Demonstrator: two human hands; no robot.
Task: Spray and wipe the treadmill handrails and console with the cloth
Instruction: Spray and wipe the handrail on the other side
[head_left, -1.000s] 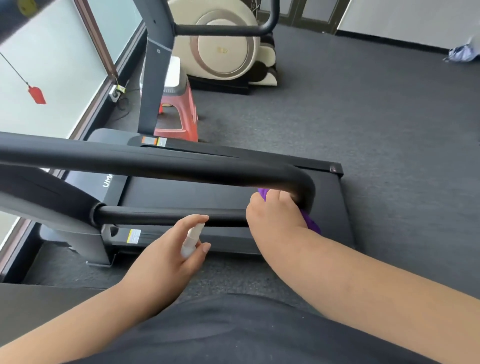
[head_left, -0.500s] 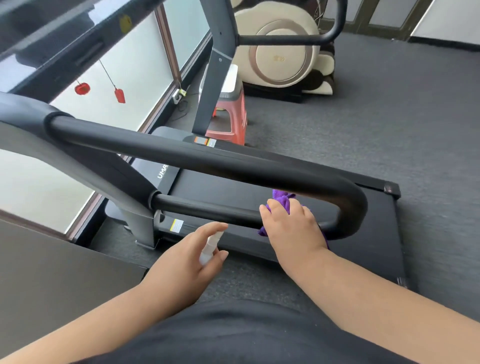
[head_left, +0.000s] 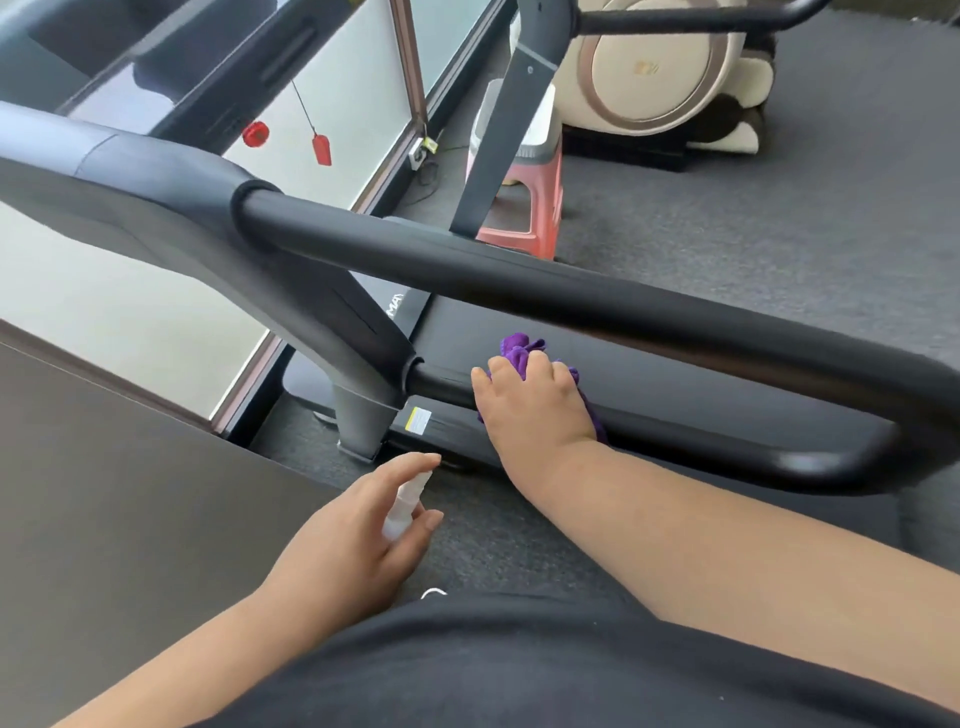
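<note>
Right hand (head_left: 540, 402) is down on the lower handrail bar (head_left: 701, 434), fingers curled over the purple cloth (head_left: 519, 349) and pressing it against the bar close to the upright post (head_left: 363, 415). Left hand (head_left: 358, 540) sits lower, wrapped around the small white spray bottle (head_left: 402, 506), forefinger over its top, nozzle aimed toward the treadmill. The thick upper handrail (head_left: 519, 283) crosses above both.
</note>
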